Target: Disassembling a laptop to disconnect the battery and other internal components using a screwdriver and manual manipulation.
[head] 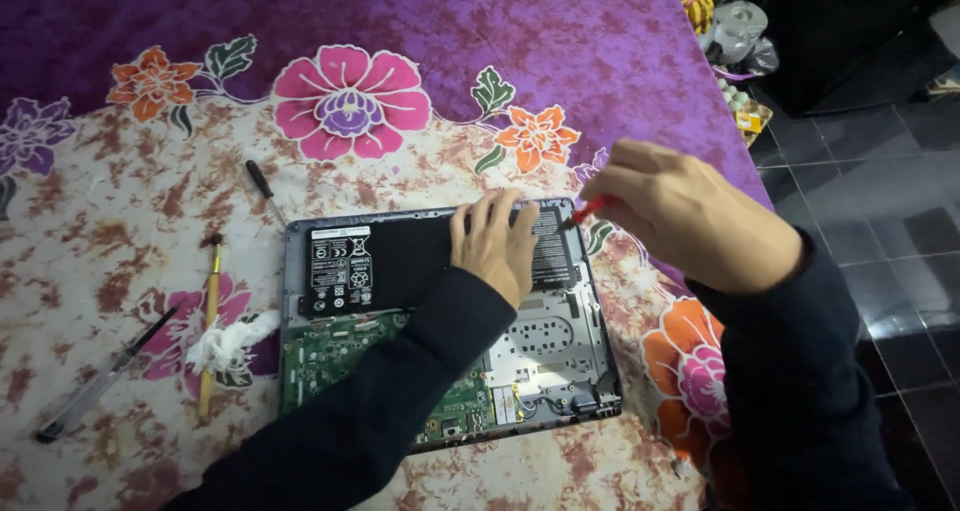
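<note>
An opened laptop base [560, 361] lies on the flowered tablecloth, its green circuit board [330, 356] and black battery [400, 261] exposed. My left hand [497, 243] rests flat on the battery's right part, fingers spread toward the far edge. My right hand [680, 216] hovers just past the laptop's far right corner and grips a red-handled screwdriver [588, 211], whose tip points at that corner of the battery.
A black-handled screwdriver [262, 186] lies left of the laptop's far corner. A yellow-handled brush [210, 321], a white cloth wad [230, 341] and a pen [100, 381] lie to the left. The table edge runs along the right, above a tiled floor [880, 201].
</note>
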